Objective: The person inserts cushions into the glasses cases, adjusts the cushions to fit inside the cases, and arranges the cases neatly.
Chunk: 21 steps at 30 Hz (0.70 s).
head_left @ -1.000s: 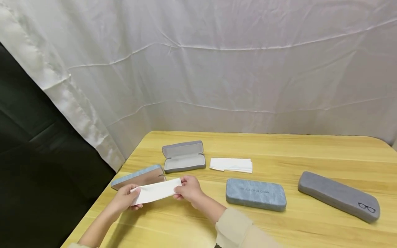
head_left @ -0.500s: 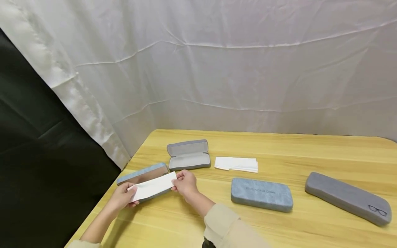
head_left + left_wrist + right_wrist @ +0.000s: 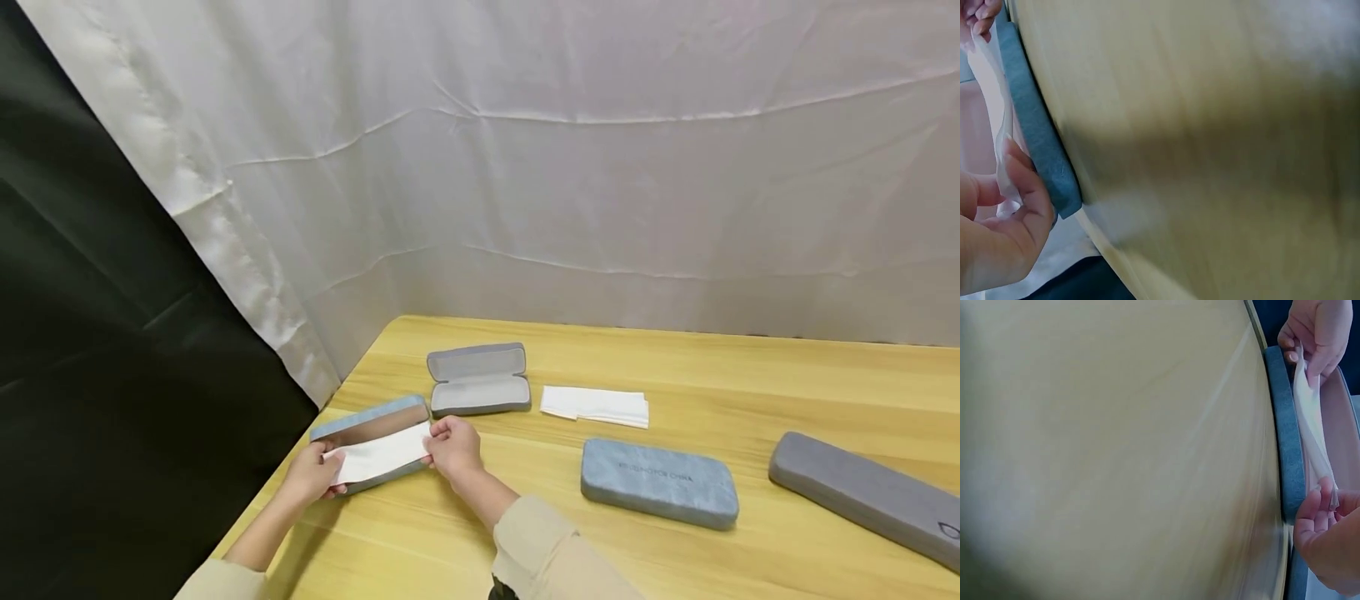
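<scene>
A folded white cloth (image 3: 381,455) stretches between my two hands, over the lower half of an open blue glasses case (image 3: 369,415) with a brownish-pink lining. My left hand (image 3: 311,475) pinches the cloth's left end between thumb and fingers. At the other end, my right hand (image 3: 456,450) pinches it the same way. In the left wrist view the cloth (image 3: 1000,119) sags along the inside of the case's blue front wall (image 3: 1041,119). The right wrist view has the cloth (image 3: 1310,412) beside that same wall (image 3: 1286,444). Much of the case's floor is hidden.
Just behind stands an open grey glasses case (image 3: 480,392). Right of it lies another folded white cloth (image 3: 595,405). A closed blue case (image 3: 660,482) and a closed grey case (image 3: 862,496) lie on the wooden table (image 3: 720,379). A pale curtain (image 3: 570,192) hangs behind.
Both hands have brought the cloth from in front of the open blue case to over its lower half, and lowered it there. The head view has turned left, shifting everything rightward.
</scene>
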Tool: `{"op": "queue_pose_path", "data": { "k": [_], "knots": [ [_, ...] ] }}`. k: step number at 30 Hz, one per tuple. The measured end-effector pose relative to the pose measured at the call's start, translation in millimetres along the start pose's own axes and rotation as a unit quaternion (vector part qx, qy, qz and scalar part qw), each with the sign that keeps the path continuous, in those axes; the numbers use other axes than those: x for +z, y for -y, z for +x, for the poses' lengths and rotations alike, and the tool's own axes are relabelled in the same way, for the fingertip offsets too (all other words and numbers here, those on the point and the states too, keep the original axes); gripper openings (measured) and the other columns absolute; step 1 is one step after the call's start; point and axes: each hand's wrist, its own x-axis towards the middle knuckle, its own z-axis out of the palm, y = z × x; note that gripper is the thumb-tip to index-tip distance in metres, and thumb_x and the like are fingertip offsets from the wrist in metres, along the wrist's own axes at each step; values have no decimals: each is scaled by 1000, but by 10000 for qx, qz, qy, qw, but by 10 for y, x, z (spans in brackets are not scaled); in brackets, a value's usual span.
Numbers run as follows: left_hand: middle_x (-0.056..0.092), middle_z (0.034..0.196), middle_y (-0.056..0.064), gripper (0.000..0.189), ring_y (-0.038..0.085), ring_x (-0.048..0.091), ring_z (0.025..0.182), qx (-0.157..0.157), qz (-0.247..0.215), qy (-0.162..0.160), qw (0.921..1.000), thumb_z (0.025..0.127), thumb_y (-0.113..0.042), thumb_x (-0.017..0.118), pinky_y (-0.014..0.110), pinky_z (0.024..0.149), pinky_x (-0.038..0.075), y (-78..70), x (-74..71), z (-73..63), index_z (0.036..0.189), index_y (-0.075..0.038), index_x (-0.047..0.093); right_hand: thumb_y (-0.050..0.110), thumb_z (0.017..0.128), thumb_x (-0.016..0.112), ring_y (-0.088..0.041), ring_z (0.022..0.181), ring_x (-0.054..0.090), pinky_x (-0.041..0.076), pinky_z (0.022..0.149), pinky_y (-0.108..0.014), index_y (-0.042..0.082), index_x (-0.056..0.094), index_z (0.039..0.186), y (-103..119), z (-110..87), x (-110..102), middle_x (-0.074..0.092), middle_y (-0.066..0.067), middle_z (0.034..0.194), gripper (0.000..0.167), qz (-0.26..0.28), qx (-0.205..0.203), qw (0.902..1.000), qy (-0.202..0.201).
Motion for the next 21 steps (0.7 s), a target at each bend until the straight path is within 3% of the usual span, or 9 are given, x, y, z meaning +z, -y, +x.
{"op": "queue_pose_path", "data": {
  "k": [7, 12, 16, 19, 21],
  "knots": [
    [56, 94, 37, 39, 9, 54, 45, 143, 307, -351, 9988, 92, -5, 43, 24, 43, 47, 17, 52, 5, 120, 22, 41, -8, 81, 62, -10, 48, 59, 51, 47, -21, -5, 58, 79, -54, 58, -1, 53, -4, 63, 6, -39, -81, 9999, -115],
    [62, 80, 26, 32, 12, 54, 43, 401, 1159, -635, 9904, 92, -3, 45, 27, 44, 45, -10, 80, -1, 115, 19, 49, -10, 80, 61, -10, 47, 58, 52, 48, -21, -3, 58, 76, -66, 67, -1, 51, -3, 63, 10, -98, -97, 9999, -55],
    [64, 89, 27, 27, 30, 64, 65, 502, 1944, -842, 9760, 92, -4, 48, 39, 57, 50, -55, 97, -3, 111, 14, 55, -11, 79, 61, -11, 48, 57, 51, 47, -19, -3, 59, 76, -58, 63, 2, 51, -4, 63, 9, -333, -238, 9991, -128],
    [63, 103, 30, 24, 42, 62, 85, 496, 2298, -982, 9670, 91, -4, 50, 47, 65, 51, -82, 117, -1, 108, 11, 59, -11, 79, 62, -12, 48, 57, 50, 47, -18, -3, 60, 76, -60, 68, -10, 51, -3, 63, 9, -505, -347, 9980, -126],
    [62, 104, 31, 23, 44, 61, 89, 438, 2402, -1014, 9644, 91, -4, 51, 48, 64, 51, -93, 129, -3, 107, 10, 60, -10, 79, 62, -12, 48, 57, 50, 47, -18, -3, 61, 76, -65, 76, -27, 52, -4, 63, 8, -633, -470, 9968, -91]
  ]
}}
